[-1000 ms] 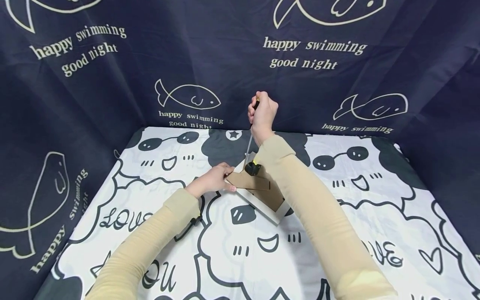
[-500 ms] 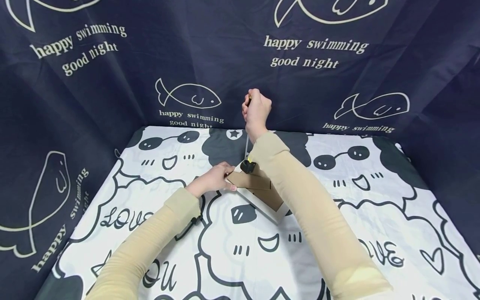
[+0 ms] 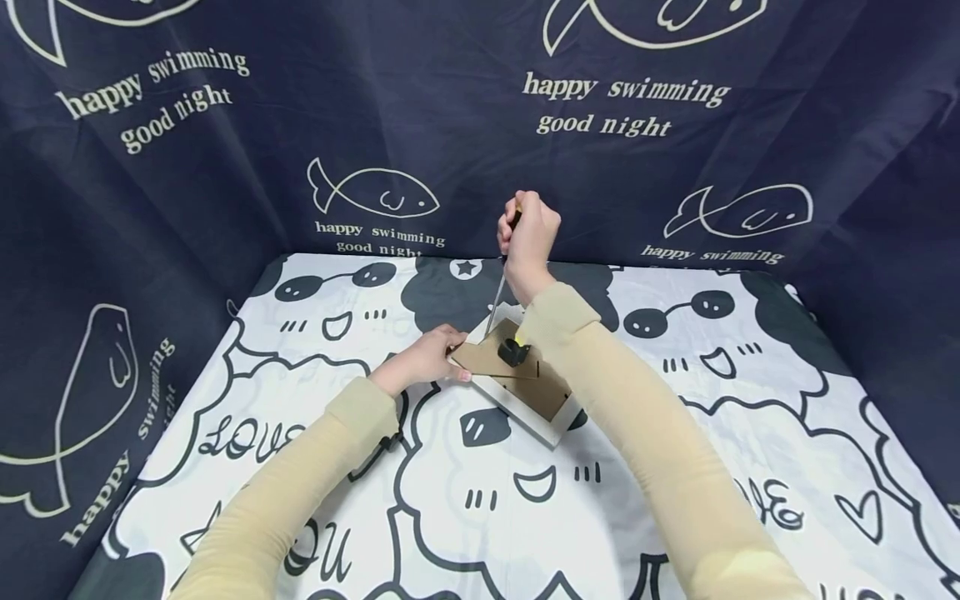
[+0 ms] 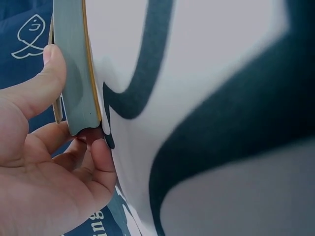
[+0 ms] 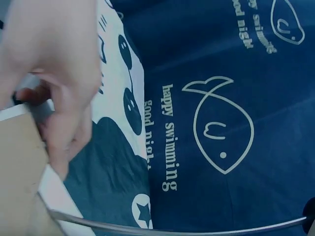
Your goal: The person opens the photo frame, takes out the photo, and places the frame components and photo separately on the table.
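A picture frame (image 3: 557, 434) with a white border lies back up on the cloth, turned at an angle. Its brown backing board (image 3: 543, 400) carries a cardboard stand flap (image 3: 491, 360). My left hand (image 3: 427, 358) grips the left corner, thumb over the edge; in the left wrist view its fingers (image 4: 102, 162) curl at the frame's side. Above the far part, my right hand (image 3: 531, 237) is fisted round the dark handle of a screwdriver (image 3: 497, 304). The metal shaft slants down to the back near the left hand; in the right wrist view the shaft (image 5: 182, 231) ends at the frame's edge.
A white cloth (image 3: 600, 542) with black cartoon drawings covers the table. Dark blue curtains (image 3: 480, 108) with fish prints stand behind and at both sides. A small black wrist camera (image 3: 513, 352) hangs under the right wrist, over the frame.
My right hand first moved left and up, then came back right and lower, tilting the screwdriver with it. The left hand and the picture frame have stayed nearly still.
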